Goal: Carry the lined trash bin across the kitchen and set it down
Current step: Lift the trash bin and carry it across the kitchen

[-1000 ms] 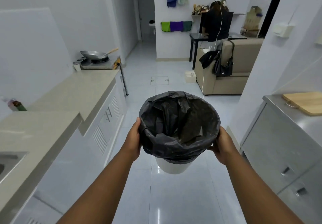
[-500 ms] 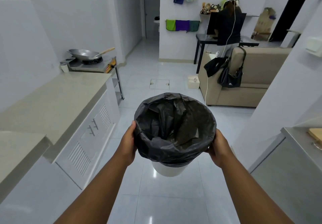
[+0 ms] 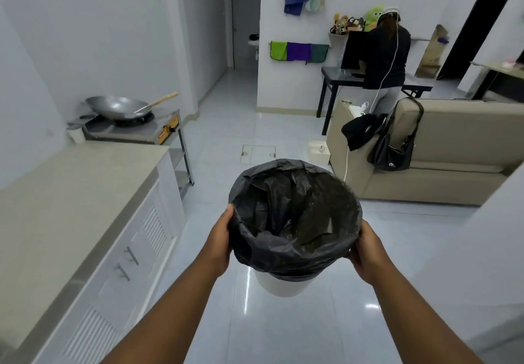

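A round white trash bin [image 3: 280, 285] lined with a black plastic bag [image 3: 295, 216] hangs in the air in front of me, upright, above the glossy tiled floor. My left hand [image 3: 219, 243] grips its left side over the folded-down bag. My right hand [image 3: 368, 253] grips the right side the same way. The bag looks empty inside. Both forearms reach in from the bottom of the head view.
A beige counter [image 3: 71, 193] with white cabinets runs along the left, ending at a steel stove stand with a wok [image 3: 119, 107]. A beige sofa [image 3: 442, 162] with a black handbag [image 3: 392, 154] stands ahead right. A person [image 3: 385, 60] stands at a black desk behind it. A white wall [image 3: 482, 264] closes the right.
I have moved forward along the kitchen aisle with the bin held in both hands. The steel cabinet on the right has left view, and the stove and sofa are nearer.
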Available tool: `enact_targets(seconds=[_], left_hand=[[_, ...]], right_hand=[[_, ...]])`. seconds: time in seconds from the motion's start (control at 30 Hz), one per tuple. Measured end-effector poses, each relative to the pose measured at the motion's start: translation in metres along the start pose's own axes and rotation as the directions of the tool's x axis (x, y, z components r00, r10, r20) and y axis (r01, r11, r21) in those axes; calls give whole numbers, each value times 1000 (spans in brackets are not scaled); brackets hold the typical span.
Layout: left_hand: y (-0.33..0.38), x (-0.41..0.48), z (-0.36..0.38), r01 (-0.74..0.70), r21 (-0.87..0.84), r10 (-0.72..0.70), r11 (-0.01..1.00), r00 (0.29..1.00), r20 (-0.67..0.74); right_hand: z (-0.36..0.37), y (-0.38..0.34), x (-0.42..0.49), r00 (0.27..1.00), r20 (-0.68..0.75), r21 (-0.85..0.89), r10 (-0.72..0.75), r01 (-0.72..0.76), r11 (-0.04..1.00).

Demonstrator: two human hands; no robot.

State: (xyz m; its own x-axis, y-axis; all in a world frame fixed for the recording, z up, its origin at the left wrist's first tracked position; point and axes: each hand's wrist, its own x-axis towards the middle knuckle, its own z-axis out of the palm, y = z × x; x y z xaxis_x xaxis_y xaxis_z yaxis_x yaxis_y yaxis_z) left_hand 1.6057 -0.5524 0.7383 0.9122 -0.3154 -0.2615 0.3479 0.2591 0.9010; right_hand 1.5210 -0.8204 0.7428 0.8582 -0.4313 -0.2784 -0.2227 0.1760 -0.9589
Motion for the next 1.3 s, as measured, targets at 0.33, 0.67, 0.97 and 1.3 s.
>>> enact_targets(seconds=[0.33,0.67,0.97,1.3], left_hand=[[44,193,1,-1,34,1,999,1000,12],[91,397,50,-34,64,38,997,997,-61],[123,561,74,-45,60,51,997,993,-109],[173,776,66,-30,-13,29,999,997,-64]], right_hand=[[36,-40,181,1000,0,54,10,-10,998],[48,-93,412,997,71,47,11,-14,999],[63,-144,584,994,104,34,18,-22,999],[118,-183,796,995,95,-13,8,-6,1000]])
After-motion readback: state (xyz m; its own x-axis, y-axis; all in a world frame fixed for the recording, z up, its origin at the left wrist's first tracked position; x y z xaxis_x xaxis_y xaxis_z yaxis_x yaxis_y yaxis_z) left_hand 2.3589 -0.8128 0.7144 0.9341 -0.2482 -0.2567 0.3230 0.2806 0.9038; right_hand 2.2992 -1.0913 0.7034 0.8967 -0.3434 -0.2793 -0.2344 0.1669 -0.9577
